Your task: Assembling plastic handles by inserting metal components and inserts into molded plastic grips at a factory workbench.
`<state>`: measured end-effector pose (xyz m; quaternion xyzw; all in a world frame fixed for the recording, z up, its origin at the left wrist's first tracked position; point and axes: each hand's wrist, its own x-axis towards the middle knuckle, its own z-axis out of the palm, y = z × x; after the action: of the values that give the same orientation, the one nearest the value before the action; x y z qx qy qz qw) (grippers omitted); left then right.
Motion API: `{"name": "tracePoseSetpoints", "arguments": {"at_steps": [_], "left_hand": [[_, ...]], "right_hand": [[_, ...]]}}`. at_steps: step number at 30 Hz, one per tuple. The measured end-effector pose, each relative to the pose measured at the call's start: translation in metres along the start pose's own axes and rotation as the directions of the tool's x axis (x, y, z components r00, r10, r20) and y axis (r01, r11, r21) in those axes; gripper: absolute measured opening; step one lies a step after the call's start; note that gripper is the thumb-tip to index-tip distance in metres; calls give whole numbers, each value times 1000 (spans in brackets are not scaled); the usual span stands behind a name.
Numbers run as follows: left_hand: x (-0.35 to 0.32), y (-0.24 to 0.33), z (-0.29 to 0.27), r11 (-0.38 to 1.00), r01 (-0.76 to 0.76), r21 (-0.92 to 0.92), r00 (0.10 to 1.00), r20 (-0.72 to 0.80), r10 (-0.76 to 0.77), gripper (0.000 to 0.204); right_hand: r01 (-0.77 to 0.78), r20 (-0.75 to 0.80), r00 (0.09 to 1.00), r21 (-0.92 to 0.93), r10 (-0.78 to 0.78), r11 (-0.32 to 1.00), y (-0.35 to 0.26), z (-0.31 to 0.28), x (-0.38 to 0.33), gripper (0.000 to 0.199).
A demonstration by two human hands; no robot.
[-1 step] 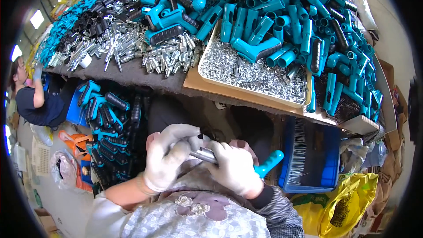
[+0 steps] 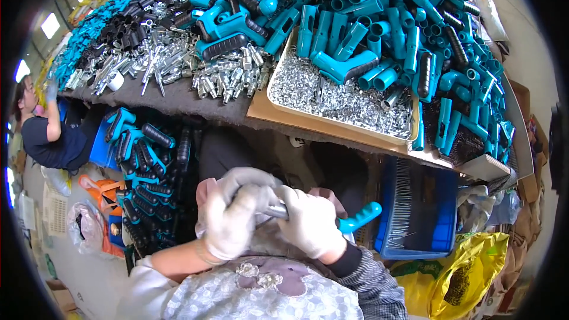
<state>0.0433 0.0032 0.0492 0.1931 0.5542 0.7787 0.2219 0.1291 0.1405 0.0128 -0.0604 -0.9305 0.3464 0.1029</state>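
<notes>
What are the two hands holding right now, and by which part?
Both gloved hands, left hand and right hand, grip a teal handle part with a metal piece between them; only its teal end sticks out.

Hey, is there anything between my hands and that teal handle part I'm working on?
Nothing visible. Both gloved hands, left hand and right hand, already grip the metal piece joined to the teal handle, which sticks out to the right, clear of the blue bin.

A tray [image 2: 278, 92] of small metal parts sits among teal handles [image 2: 409, 29].

teal handle [image 2: 359, 217], grey gloves [image 2: 234, 219], blue crate [image 2: 418, 216], yellow bag [image 2: 459, 275].
</notes>
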Motion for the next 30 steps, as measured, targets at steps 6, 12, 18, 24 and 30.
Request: {"name": "tracePoseSetpoints", "arguments": {"at_steps": [6,12,18,24,30], "left_hand": [[21,17,2,964,60,-258,748,652,128,19],[16,51,31,979,-189,75,969,176,174,27],[50,43,5,854,24,-520,295,820,491,19],[23,11,-12,812,-538,227,842,186,506,6],[56,36,-37,936,-75,-344,452,825,339,11]], "right_hand": [[188,312,895,384,-319,904,7,-12,10,26],[137,-125,985,134,-120,982,-23,-32,29,30],[327,52,917,471,-396,819,-15,-9,32,32],[187,-14,982,23,-187,982,-20,-4,56,19],[284,43,883,743,-467,606,-14,21,53,42]]}}
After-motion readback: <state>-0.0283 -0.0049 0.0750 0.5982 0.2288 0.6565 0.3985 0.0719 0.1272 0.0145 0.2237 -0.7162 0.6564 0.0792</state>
